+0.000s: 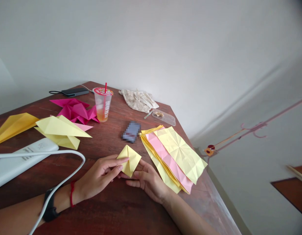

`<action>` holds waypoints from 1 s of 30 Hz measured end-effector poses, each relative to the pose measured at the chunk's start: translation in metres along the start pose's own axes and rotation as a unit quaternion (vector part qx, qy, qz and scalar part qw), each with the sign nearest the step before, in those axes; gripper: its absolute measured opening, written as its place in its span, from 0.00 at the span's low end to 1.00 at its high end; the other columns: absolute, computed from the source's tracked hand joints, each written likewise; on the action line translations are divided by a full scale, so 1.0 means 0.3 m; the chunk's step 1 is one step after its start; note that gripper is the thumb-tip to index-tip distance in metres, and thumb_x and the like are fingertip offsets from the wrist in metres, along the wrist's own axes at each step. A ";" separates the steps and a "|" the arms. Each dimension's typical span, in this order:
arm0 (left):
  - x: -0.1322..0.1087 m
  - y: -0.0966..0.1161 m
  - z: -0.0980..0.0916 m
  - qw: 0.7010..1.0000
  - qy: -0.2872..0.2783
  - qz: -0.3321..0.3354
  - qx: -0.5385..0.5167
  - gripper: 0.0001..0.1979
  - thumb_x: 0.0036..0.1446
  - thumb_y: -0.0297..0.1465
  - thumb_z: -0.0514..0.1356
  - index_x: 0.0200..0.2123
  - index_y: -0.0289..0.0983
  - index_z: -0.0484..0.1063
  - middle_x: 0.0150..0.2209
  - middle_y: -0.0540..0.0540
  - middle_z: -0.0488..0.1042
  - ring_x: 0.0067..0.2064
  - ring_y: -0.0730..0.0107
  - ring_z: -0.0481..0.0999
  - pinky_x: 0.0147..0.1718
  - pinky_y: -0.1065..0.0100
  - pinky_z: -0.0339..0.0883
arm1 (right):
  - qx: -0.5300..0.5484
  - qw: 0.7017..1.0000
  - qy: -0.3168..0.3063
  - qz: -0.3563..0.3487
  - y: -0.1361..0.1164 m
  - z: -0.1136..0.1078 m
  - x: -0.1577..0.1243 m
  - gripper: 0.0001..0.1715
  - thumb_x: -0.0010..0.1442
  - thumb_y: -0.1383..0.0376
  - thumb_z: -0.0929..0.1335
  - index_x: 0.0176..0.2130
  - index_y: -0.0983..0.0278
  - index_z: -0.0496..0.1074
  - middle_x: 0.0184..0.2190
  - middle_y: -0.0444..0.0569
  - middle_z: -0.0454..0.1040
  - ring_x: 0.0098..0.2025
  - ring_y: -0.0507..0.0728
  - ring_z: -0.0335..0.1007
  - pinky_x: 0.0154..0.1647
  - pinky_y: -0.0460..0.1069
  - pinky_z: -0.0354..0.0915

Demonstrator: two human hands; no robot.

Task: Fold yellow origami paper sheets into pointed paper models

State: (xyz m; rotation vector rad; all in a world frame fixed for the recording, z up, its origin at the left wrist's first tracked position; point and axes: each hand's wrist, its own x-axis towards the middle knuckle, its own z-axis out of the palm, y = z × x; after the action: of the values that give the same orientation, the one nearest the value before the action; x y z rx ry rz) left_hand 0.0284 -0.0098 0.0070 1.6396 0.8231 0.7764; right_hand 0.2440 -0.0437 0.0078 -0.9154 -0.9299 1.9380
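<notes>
A small folded yellow paper [131,160], roughly diamond-shaped with a crease down its middle, is held just above the table. My left hand [99,174] grips its left side, with the index finger lying over the front. On the lower right, my right hand [149,179] holds the paper's edge, its thumb near the bottom corner. To the right lies a stack of creased sheets, with a pale yellow sheet [181,150] on top, a pink sheet [163,153] under it and darker yellow ones below.
A phone [131,132] lies beyond my hands. A drink cup [103,106] stands farther back, beside magenta folded paper [77,110]. Yellow folded pieces [64,126] and a white power strip [25,160] are at left; a white cable [67,178] crosses my left forearm. Cloth [139,100] and a clear tray [165,117] sit behind.
</notes>
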 end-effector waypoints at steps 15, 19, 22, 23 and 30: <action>-0.007 0.011 0.011 0.998 0.012 -0.007 -0.069 0.34 0.64 0.41 0.60 0.70 0.42 0.55 0.52 0.38 0.76 0.39 0.63 0.79 0.31 0.71 0.73 | -0.101 0.993 0.057 -0.021 0.039 0.007 0.012 0.32 0.52 0.49 0.77 0.47 0.69 0.76 0.43 0.60 0.81 0.42 0.61 0.82 0.43 0.52 0.75; -0.006 0.021 0.013 0.995 0.020 -0.019 -0.097 0.42 0.60 0.40 0.64 0.71 0.41 0.47 0.49 0.39 0.77 0.41 0.62 0.79 0.37 0.68 0.73 | -0.120 0.991 0.054 -0.020 0.049 0.013 0.011 0.32 0.50 0.47 0.77 0.43 0.69 0.78 0.38 0.59 0.82 0.37 0.61 0.82 0.39 0.53 0.76; 0.001 0.009 0.009 0.995 -0.043 -0.050 -0.072 0.21 0.59 0.43 0.63 0.48 0.33 0.75 0.36 0.44 0.79 0.36 0.64 0.77 0.35 0.70 0.70 | -0.139 0.989 0.054 -0.021 0.059 0.016 0.011 0.33 0.49 0.45 0.77 0.40 0.70 0.78 0.34 0.57 0.82 0.33 0.60 0.82 0.36 0.52 0.76; 0.004 0.005 0.007 0.994 -0.058 -0.062 -0.062 0.19 0.60 0.44 0.62 0.39 0.32 0.77 0.33 0.44 0.78 0.35 0.64 0.76 0.34 0.71 0.70 | -0.146 0.988 0.054 -0.022 0.061 0.018 0.010 0.34 0.48 0.44 0.77 0.40 0.70 0.78 0.33 0.57 0.82 0.33 0.60 0.82 0.36 0.52 0.76; 0.012 -0.006 0.002 0.997 -0.041 -0.063 -0.032 0.18 0.59 0.44 0.63 0.32 0.32 0.77 0.30 0.46 0.77 0.33 0.67 0.73 0.30 0.73 0.67 | -0.190 0.977 0.081 -0.050 0.063 0.023 0.011 0.32 0.50 0.43 0.76 0.38 0.69 0.81 0.33 0.56 0.81 0.35 0.59 0.81 0.34 0.50 0.76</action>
State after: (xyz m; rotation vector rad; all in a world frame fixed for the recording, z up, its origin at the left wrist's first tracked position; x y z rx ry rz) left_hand 0.0306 -0.0069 0.0053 1.5379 0.8269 0.6381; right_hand 0.2305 -0.0507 -0.0058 -1.2001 -1.2478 1.6002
